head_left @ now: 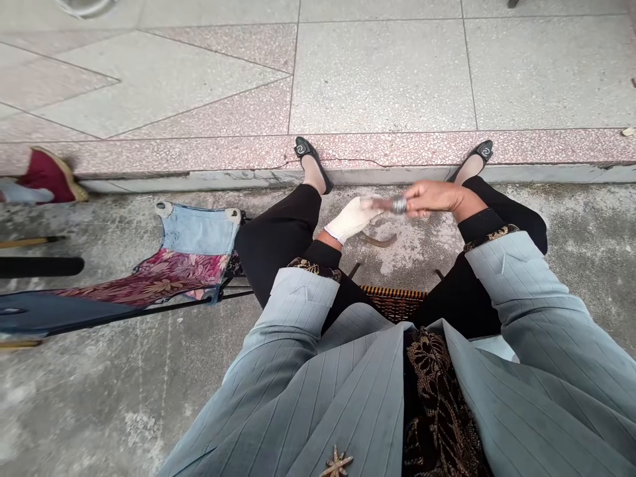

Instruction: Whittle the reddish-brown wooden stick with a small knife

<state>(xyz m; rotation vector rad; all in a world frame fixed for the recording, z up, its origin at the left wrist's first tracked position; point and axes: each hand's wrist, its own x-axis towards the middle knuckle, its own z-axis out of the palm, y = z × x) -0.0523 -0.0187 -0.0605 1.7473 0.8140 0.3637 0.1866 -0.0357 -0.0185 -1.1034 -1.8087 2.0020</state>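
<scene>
My left hand (350, 220), in a white glove, and my bare right hand (431, 200) meet above my knees. Between them they grip a slim, motion-blurred rod (390, 205) with a shiny metal band (399, 205); its exact kind cannot be told. On the concrete floor (422, 255) below the hands lies a curved brown strip (378, 240), touching neither hand. My black trouser legs (278, 232) stretch forward to black flat shoes (308, 156) at the step.
A folding seat of denim and floral patchwork (196, 258) stands to my left, and a red fabric item (50, 175) lies beyond it. A pink terrazzo step edge (348, 149) runs across ahead. Woven wicker (395, 303) shows between my legs.
</scene>
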